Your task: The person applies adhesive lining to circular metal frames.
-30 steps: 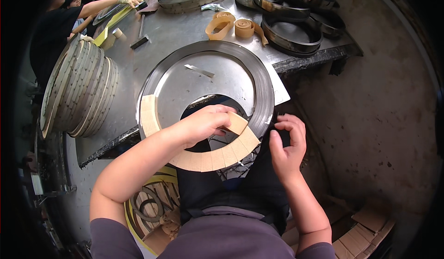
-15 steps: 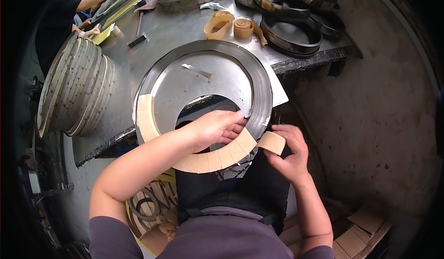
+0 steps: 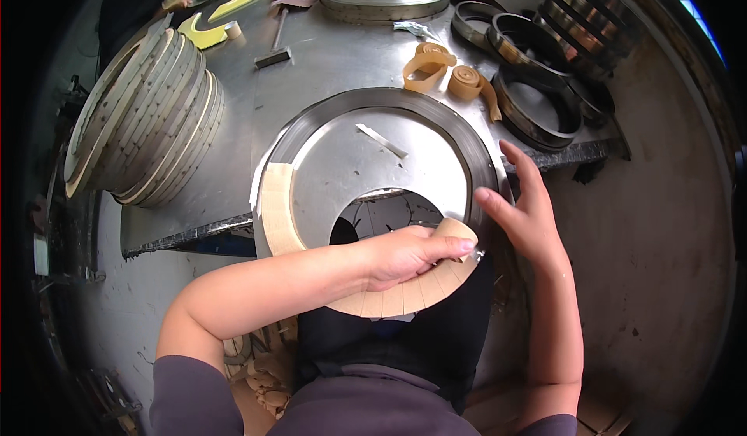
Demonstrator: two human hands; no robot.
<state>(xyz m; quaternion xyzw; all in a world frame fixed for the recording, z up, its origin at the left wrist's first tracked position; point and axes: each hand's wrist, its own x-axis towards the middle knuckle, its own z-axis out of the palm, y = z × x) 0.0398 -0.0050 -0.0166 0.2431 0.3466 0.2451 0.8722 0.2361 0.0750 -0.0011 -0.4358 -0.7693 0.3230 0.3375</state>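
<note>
A large flat grey metal ring (image 3: pixel 484 173) lies over the table's near edge and reaches above my lap. Overlapping turns of tan paper tape (image 3: pixel 397 299) cover its left and near side, while the far and right parts are bare. My left hand (image 3: pixel 401 259) comes across the ring from the left, closed on a small tan tape roll (image 3: pixel 454 228) at the end of the wrapped part. The thumb presses on the roll, and the fingers beneath are partly hidden. My right hand (image 3: pixel 529 206) is raised just right of the ring, fingers spread, holding nothing.
A stack of large rings (image 3: pixel 148 117) stands at the left. Farther back lie a hammer (image 3: pixel 274 56), two loose tan tape rolls (image 3: pixel 467 83) and another metal ring (image 3: pixel 385 12). Dark round metal hoops (image 3: pixel 537 109) sit at the right edge. A metal strip (image 3: pixel 381 140) lies inside the ring.
The tape roll has passed from my right hand to my left, inside the ring's near right side. My right hand has opened and moved up and right. The view has shifted.
</note>
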